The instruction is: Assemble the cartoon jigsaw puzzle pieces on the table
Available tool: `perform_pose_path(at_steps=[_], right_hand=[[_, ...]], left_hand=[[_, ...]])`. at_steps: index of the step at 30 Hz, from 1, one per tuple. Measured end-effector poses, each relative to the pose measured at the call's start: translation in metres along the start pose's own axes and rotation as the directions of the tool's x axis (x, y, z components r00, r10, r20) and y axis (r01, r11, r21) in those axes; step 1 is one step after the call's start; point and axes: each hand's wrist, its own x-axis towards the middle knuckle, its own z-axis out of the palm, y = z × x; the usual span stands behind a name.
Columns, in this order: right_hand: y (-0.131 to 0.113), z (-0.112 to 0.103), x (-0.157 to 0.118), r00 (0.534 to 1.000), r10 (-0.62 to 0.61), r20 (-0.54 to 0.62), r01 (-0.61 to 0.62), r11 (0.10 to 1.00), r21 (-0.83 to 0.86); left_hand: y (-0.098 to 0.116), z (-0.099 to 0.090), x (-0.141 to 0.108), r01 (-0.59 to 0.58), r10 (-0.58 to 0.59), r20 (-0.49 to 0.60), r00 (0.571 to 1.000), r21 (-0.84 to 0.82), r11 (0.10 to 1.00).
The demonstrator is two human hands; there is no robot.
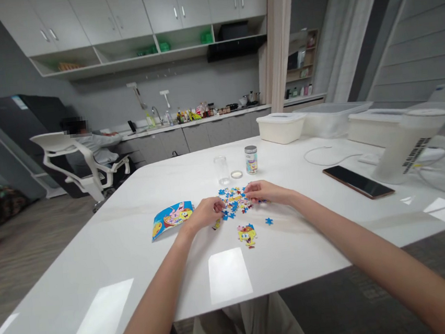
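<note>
A loose heap of jigsaw puzzle pieces (pixel 233 201), mostly blue with some yellow and red, lies on the white table between my hands. My left hand (pixel 205 214) is at the heap's left edge with fingers curled; whatever they may hold is hidden. At the right edge my right hand (pixel 265 192) pinches among the pieces, its fingertips closed on a puzzle piece. Nearer me lies a joined cartoon section (pixel 247 235) with a yellow face. A single blue piece (pixel 269 221) lies to its right. The picture sheet (pixel 172 217), slightly curled, lies left of my left hand.
Behind the heap stand a clear jar (pixel 222 170), a round lid (pixel 236 174) and a labelled canister (pixel 251 160). To the right are a phone (pixel 357 180), a tall translucent cup (pixel 411 143), cables and plastic boxes (pixel 282 128). A person sits in a white chair (pixel 62 156) far left.
</note>
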Motion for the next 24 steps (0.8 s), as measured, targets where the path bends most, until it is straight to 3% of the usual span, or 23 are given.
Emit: perform_pose_path(at_steps=[2,4,10,14,16,18,24], right_hand=[[0.001,0.003,0.003,0.998,-0.070,0.000,0.070,0.998,0.002],[0.002,0.006,0.003,0.990,-0.122,-0.074,0.124,0.992,0.030],[0.013,0.020,-0.020,0.961,-0.131,-0.245,0.119,0.991,-0.062],[0.026,0.028,-0.040,0.849,-0.240,-0.471,0.171,0.968,-0.185],[0.029,0.030,-0.045,0.800,-0.264,-0.539,0.158,0.959,-0.235],[0.028,0.031,-0.047,0.780,-0.282,-0.559,0.152,0.951,-0.268],[0.023,0.033,-0.050,0.782,-0.315,-0.538,0.156,0.934,-0.321]], left_hand=[[0.004,0.001,0.001,-0.074,0.074,0.000,0.997,0.043,0.996],[0.007,-0.001,0.001,-0.159,0.159,0.008,0.987,0.099,0.982],[0.012,-0.013,-0.010,-0.091,0.108,-0.064,0.992,0.225,0.970],[0.014,-0.002,-0.033,0.008,0.076,-0.261,0.962,0.308,0.951],[0.015,0.006,-0.042,0.029,0.076,-0.304,0.950,0.326,0.945],[0.013,0.011,-0.048,0.039,0.074,-0.325,0.943,0.327,0.944],[0.004,0.006,-0.052,0.051,0.059,-0.352,0.934,0.295,0.954]])
